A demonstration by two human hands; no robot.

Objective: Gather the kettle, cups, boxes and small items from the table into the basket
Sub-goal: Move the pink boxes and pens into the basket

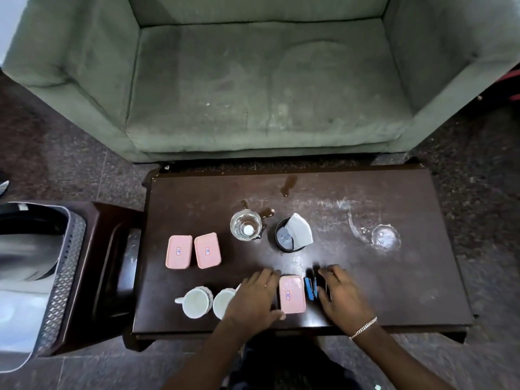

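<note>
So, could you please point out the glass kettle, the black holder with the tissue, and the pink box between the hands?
glass kettle (246,228): head view, on its round open top.
black holder (282,241): head view, on its inside left.
pink box (292,293): head view, on the lid's centre.

The left hand (254,298) covers the right part of the second white cup (223,303). The right hand (342,296) hides the dark items beneath it; their identity cannot be told, and the blue item (309,288) beside it is blurred. The basket (63,266) is cut off by the left edge. Box labels are too small to read.
</note>
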